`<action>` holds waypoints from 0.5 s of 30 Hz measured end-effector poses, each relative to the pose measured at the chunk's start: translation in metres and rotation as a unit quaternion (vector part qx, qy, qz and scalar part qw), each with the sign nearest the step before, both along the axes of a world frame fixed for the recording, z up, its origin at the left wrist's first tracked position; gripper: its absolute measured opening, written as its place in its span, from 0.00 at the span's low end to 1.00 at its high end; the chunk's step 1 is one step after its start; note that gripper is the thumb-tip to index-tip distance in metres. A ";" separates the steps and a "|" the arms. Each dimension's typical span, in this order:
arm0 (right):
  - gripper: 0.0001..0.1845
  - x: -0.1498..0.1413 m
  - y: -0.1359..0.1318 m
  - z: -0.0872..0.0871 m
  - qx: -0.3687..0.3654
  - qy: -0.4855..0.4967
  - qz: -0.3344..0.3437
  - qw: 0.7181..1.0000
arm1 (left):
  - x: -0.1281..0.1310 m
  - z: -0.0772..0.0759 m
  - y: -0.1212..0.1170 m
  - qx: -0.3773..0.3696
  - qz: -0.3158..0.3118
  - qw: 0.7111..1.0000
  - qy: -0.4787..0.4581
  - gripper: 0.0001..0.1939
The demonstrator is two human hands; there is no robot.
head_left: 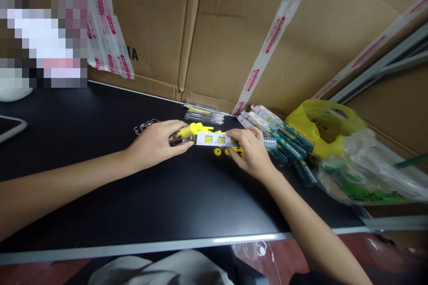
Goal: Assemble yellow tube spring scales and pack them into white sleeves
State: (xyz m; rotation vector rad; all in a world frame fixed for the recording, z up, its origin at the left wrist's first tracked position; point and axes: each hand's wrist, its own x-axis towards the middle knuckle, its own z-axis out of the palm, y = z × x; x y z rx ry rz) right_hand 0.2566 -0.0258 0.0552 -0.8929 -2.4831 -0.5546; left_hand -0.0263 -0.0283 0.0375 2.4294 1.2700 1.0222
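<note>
My left hand (155, 142) is closed around a clear item with a yellow end (182, 133); its exact kind is not plain to see. That item lies against the left end of a slim cardboard box (214, 139), white and dark green with yellow characters. The fingers of my right hand (254, 153) grip this box from the right side. Just behind and below the box sit small yellow plastic pieces (217, 152), partly hidden. Bent metal wire pieces (142, 127) lie behind my left hand. Whether the clear item reaches into the box cannot be seen.
Clear plastic tubes (203, 115) lie at the table's back edge. Several similar slim boxes (290, 142) are piled at the right. Beyond them are a yellow plastic bag (310, 120) and a clear bag (361, 182). Tall taped cardboard (150, 31) stands behind the black table (167, 205).
</note>
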 end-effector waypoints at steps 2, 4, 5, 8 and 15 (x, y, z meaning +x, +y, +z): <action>0.18 0.001 -0.001 0.001 -0.011 0.014 0.006 1.000 | 0.000 0.000 0.000 0.002 0.006 1.000 -0.019 0.12; 0.18 0.002 -0.001 0.002 -0.027 0.032 0.008 0.999 | 0.000 0.000 0.001 -0.004 0.004 0.999 -0.032 0.14; 0.19 0.002 -0.001 0.003 -0.035 0.041 0.009 0.999 | 0.000 0.000 0.001 -0.008 -0.001 0.999 -0.033 0.16; 0.19 0.001 -0.002 0.003 -0.053 0.054 0.020 0.997 | -0.001 -0.003 0.003 -0.018 -0.014 0.999 -0.032 0.24; 0.19 -0.003 -0.005 0.003 -0.080 0.065 0.057 0.993 | 0.000 -0.009 0.001 0.003 -0.056 0.998 -0.022 0.24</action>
